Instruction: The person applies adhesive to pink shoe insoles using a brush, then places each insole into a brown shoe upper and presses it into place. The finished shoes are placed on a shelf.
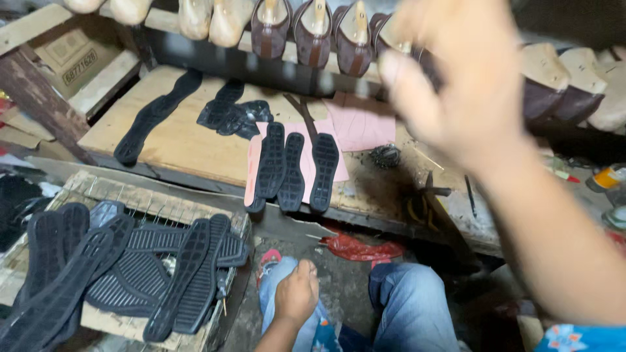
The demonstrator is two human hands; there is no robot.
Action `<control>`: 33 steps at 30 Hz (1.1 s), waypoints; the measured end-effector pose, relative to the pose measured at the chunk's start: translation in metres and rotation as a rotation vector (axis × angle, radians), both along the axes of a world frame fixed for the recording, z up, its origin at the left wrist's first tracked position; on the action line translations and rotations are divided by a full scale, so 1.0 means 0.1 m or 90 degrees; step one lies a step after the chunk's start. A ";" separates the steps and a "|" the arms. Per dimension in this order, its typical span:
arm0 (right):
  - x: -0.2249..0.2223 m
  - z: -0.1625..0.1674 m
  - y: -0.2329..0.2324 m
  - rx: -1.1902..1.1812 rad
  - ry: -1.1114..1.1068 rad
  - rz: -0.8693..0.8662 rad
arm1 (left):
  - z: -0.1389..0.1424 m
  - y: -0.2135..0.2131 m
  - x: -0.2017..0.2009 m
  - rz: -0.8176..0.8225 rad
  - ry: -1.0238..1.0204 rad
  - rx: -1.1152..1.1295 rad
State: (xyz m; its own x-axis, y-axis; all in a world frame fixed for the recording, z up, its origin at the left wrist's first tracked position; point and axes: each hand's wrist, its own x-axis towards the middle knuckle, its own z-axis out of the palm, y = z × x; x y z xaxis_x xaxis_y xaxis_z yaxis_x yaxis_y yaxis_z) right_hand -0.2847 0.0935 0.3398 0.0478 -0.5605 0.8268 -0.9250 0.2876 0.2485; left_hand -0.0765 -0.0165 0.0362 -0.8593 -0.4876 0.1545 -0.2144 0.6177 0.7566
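Resting on the left knee, left hand (297, 293) is curled into a loose fist, nothing visibly held. Jeans (411, 306) fill the bottom centre. Lower left: crate (98, 189) piled with black rubber soles (189, 274), overlapping, some hanging over the edge. Red scrap (358, 249) lies on the floor just past the knees.

Next out, wooden tabletop (176, 143): three black soles (293, 166) side by side at its front edge, lying on pink paper pieces (358, 127). More black sole parts (231, 114) further left, plus one long black piece (153, 117). Hand tools (430, 202) near the right edge, partly in shadow.

Right hand (456, 72) is raised, blurred, fingers spread and released, empty. It blocks part of the far shelf, where a row of brown shoes on lasts (313, 29) sits, bare lasts (208, 16) to their left.
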 end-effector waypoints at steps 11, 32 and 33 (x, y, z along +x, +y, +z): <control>0.61 -3.49 1.60 0.159 -0.586 -0.203 | -0.19 0.09 -0.07 0.118 0.040 0.364; 0.48 -3.33 1.83 0.163 -0.614 -0.259 | 0.50 -0.69 -0.64 0.417 0.252 -0.051; 0.47 -3.35 1.86 0.161 -0.598 -0.256 | 0.43 -0.63 -0.61 0.371 0.305 0.025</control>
State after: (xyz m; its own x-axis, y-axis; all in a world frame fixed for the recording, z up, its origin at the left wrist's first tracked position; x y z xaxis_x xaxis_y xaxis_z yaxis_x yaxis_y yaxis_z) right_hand -0.2379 0.2796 0.0052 -0.7794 -0.5541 0.2923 -0.6250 0.6556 -0.4238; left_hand -0.1371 -0.0797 0.0796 -0.3044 -0.8553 0.4193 -0.1399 0.4756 0.8685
